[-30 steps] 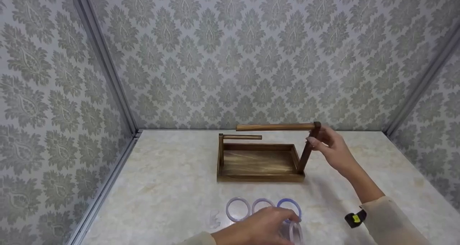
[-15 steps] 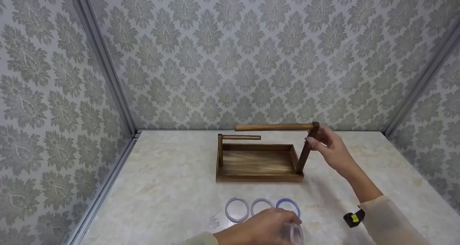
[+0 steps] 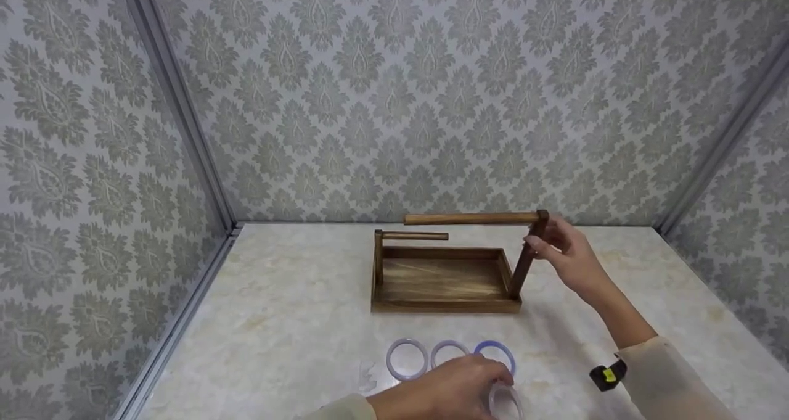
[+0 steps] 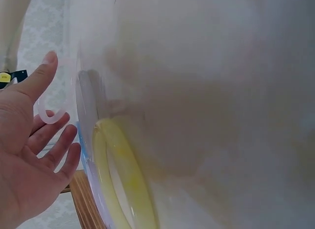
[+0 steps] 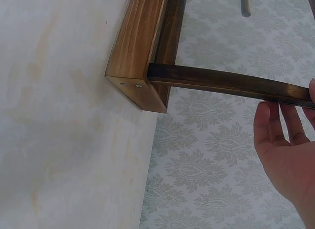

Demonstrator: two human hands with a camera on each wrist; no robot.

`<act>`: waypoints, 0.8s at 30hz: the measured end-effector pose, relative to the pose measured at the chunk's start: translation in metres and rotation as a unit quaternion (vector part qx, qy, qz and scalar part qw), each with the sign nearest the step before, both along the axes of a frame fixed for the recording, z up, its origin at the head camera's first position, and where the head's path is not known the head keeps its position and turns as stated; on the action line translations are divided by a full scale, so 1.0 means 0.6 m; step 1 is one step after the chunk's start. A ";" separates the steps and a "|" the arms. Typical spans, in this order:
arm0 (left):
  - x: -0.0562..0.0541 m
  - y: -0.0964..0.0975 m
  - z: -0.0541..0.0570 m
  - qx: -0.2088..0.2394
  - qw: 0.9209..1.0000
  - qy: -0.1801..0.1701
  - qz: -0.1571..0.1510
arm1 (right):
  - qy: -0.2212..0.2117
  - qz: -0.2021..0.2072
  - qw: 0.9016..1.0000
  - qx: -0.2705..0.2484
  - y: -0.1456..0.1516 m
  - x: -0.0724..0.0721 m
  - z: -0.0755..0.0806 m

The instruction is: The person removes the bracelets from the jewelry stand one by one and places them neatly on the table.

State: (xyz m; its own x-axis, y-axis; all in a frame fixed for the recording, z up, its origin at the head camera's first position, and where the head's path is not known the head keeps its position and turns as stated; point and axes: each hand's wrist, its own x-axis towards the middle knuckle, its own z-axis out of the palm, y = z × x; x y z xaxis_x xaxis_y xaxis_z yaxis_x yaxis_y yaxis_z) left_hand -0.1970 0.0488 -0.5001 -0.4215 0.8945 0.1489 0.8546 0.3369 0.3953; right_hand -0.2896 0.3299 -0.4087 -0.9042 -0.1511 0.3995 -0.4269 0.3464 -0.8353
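My left hand point(image 3: 447, 386) holds a pale translucent bangle point(image 3: 492, 396) near the table's front edge. In the left wrist view, that bangle point(image 4: 50, 119) sits between the thumb and the index finger. Beyond the hand lie two pale lilac bangles, one at left point(image 3: 389, 359) and one in the middle point(image 3: 434, 352), beside a blue bangle point(image 3: 495, 343). A yellow bangle point(image 4: 130, 175) shows only in the left wrist view. My right hand point(image 3: 570, 256) grips the tall post point(image 3: 527, 259) of a brown wooden jewellery stand with its thumb and fingers.
The stand has a shallow tray base point(image 3: 447, 306), a long upper bar point(image 3: 471, 218) from the right post and a shorter lower bar point(image 3: 416, 235) at left. A small clear object point(image 3: 368, 380) lies left of the bangles. Patterned wallpaper point(image 3: 394, 99) walls surround the table.
The bangle in my left hand has turned, so its opening now faces the head view more. My right hand stays on the post, and the stand keeps its place.
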 end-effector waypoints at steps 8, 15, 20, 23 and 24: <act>0.003 -0.002 -0.006 0.017 1.000 0.009 -0.008 | -0.003 -0.002 1.000 -0.001 -0.002 0.002 0.000; 0.006 -0.001 -0.010 0.010 1.000 0.007 0.006 | -0.003 0.002 1.000 0.001 -0.001 0.002 -0.001; 0.009 -0.002 -0.012 0.004 1.000 -0.002 0.013 | -0.003 0.002 1.000 -0.003 -0.002 0.002 -0.001; 0.012 -0.002 -0.012 0.002 1.000 -0.006 0.016 | -0.005 0.000 1.000 -0.005 -0.002 0.002 -0.002; 0.012 -0.002 -0.013 0.002 1.000 -0.007 0.016 | -0.006 0.000 1.000 -0.006 -0.002 0.002 -0.002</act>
State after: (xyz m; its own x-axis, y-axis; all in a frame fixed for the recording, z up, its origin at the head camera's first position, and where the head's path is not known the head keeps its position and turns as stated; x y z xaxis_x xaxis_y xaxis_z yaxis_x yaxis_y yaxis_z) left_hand -0.1896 0.0477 -0.5076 -0.4525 0.8798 0.1458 0.8372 0.3628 0.4092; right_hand -0.2884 0.3288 -0.4099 -0.9089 -0.1463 0.3905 -0.4169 0.3369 -0.8442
